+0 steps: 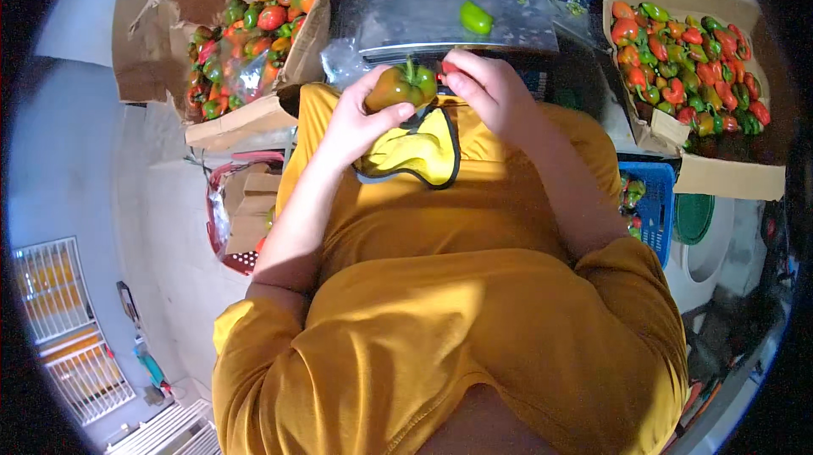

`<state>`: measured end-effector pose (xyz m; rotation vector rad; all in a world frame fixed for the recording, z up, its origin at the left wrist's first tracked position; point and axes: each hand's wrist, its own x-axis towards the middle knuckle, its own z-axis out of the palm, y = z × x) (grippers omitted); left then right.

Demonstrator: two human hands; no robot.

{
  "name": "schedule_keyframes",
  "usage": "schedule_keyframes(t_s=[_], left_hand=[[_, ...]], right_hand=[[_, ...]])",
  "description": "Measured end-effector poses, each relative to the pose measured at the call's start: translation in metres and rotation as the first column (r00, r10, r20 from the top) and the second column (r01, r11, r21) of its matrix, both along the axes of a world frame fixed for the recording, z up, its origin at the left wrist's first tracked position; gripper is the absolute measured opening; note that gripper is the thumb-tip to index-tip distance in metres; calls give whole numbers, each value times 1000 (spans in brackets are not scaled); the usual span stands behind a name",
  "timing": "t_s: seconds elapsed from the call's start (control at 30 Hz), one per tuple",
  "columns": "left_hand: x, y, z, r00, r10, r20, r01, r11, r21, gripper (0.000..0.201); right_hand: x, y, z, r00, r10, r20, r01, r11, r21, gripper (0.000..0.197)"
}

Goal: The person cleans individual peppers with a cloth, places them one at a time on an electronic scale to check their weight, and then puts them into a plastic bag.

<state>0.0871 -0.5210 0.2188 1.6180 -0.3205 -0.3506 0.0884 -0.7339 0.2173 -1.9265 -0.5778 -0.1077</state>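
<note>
My left hand [362,115] is closed round a bell pepper [391,90], mostly green with a brownish tinge, its stem pointing up and away. Close by on the right, my right hand [484,91] pinches a small red thing [448,67], largely covered by the fingers; I cannot make out its kind. Both hands are above my lap, in front of a scale with a flat metal plate [423,6]. On that plate lies one bright green pepper [476,18]. Below my left hand, a yellow cloth piece with dark edging [411,150] rests against my mustard clothing.
Open cardboard boxes of red and green peppers stand at the left [144,53] and right [730,174]. Lower down are a red basket [222,193] holding cardboard and a blue plastic basket [659,201] with peppers. Clear plastic [341,61] lies beside the scale.
</note>
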Motion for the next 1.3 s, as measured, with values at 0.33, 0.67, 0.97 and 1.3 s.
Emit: schedule_keyframes(t_s=[0.33, 0.67, 0.97, 1.3], left_hand=[[0, -3, 2, 973, -27, 231, 12, 997, 70, 46], [-4, 0, 1, 842, 30, 538, -199, 946, 258, 48], [-3, -2, 10, 823, 67, 564, -237, 943, 234, 46], [23, -35, -23, 896, -143, 421, -49, 909, 414, 49]], right_hand=[[-4, -8, 7, 997, 80, 8, -75, 960, -271, 39], [-1, -7, 10, 998, -53, -14, 44, 925, -377, 45], [23, -49, -20, 903, -306, -300, 352, 929, 112, 54], [20, -10, -42, 985, -80, -152, 114, 966, 231, 39]])
